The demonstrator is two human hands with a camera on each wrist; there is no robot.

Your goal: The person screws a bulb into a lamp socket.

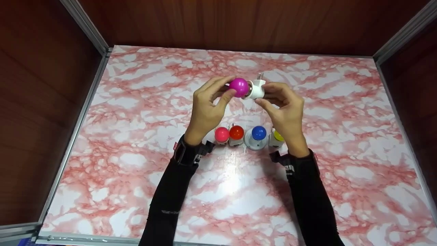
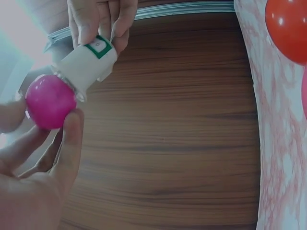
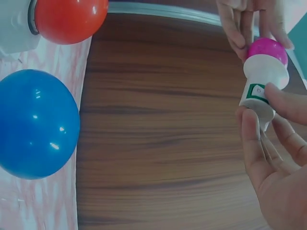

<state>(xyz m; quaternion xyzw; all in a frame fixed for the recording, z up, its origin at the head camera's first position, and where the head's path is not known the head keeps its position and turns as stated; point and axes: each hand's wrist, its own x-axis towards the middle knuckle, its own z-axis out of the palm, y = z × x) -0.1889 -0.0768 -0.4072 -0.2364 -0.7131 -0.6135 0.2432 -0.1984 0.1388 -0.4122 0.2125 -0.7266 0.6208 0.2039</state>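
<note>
Between the two hands, above the table, is a magenta light bulb [image 1: 238, 87] with its metal base at the mouth of a white plug-in lamp socket [image 1: 256, 89]. My left hand [image 1: 207, 104] pinches the bulb's round glass between thumb and fingers. The socket's white body is gripped by my right hand [image 1: 285, 107]; its plug prongs point away from me. In the left wrist view, a green-framed switch [image 2: 100, 46] shows on the socket and a bit of the metal thread is visible. How far the bulb is screwed in, I cannot tell.
Nearer me stands a row of bulbs in white holders: pink [image 1: 222, 134], red [image 1: 236, 132], blue [image 1: 259, 133] and yellow [image 1: 278, 136], the last partly behind the right wrist. They stand on a red-and-white marbled table [image 1: 136, 191]. Brown wood-look panels [image 1: 239, 27] enclose it.
</note>
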